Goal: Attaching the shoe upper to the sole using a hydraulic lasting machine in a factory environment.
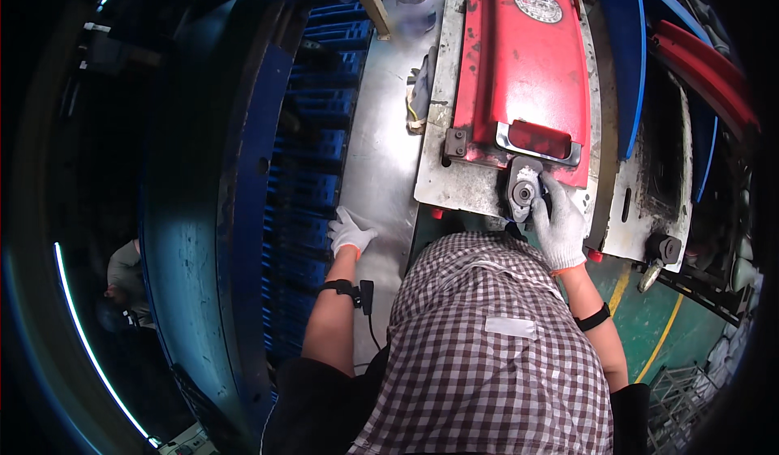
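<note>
On the desk, red panel [523, 57]: I see its long axis running away from me.
Right hand [560, 224]: fingers curled on grey round fitting [523, 191] at panel's near edge.
Left hand [349, 232]: fingers spread flat on desk [381, 146].

A round white label [538, 5] sits near the far end of the red panel [519, 65].

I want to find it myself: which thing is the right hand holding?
Find the big red panel lying on the grey metal plate. At its near edge, the gloved right hand grips a small grey metal clamp, the only piece with a round bolt in its middle.
</note>
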Demonstrator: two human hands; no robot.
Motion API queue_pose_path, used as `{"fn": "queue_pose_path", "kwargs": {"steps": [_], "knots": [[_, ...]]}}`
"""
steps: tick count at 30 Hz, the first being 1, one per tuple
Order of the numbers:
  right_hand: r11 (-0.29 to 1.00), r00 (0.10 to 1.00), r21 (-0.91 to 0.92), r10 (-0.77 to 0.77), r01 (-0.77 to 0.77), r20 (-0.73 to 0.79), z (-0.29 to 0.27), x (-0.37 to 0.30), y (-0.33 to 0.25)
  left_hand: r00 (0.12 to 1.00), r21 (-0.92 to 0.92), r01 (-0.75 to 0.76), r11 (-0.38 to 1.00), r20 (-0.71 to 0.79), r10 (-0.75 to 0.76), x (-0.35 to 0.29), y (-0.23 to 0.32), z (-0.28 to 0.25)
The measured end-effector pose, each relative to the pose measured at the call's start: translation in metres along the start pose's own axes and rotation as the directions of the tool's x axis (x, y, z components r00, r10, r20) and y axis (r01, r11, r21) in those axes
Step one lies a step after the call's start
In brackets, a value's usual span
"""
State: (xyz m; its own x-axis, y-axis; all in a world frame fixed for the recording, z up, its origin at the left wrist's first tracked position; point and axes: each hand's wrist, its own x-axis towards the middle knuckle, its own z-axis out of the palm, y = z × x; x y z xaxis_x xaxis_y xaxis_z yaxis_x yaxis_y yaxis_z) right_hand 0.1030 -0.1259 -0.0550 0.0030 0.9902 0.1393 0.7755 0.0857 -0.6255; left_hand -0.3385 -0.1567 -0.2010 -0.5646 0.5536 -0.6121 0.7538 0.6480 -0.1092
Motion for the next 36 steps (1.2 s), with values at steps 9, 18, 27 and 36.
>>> {"fn": "queue_pose_path", "kwargs": {"steps": [9,18,27,36], "knots": [[0.999,0.999,-0.002,0.041,-0.041,-0.029,0.0,0.0,0.002,0.997,-0.051,0.05,0.997,0.06,-0.047,0.009,0.01,-0.019],[0.999,0.996,-0.006,0.044,-0.045,-0.075,-0.002,0.0,-0.001,0.998,-0.089,0.047,0.995,0.041,-0.043,0.017,0.006,-0.021],[0.998,0.996,-0.01,0.054,-0.054,-0.078,-0.003,-0.002,0.003,1.0,-0.108,0.0,0.994,0.03,0.003,0.03,-0.009,-0.017],[0.994,0.984,0.017,0.112,-0.11,-0.141,0.0,-0.006,0.012,1.0,-0.121,-0.01,0.993,0.0,0.01,0.028,-0.01,-0.009]]}}
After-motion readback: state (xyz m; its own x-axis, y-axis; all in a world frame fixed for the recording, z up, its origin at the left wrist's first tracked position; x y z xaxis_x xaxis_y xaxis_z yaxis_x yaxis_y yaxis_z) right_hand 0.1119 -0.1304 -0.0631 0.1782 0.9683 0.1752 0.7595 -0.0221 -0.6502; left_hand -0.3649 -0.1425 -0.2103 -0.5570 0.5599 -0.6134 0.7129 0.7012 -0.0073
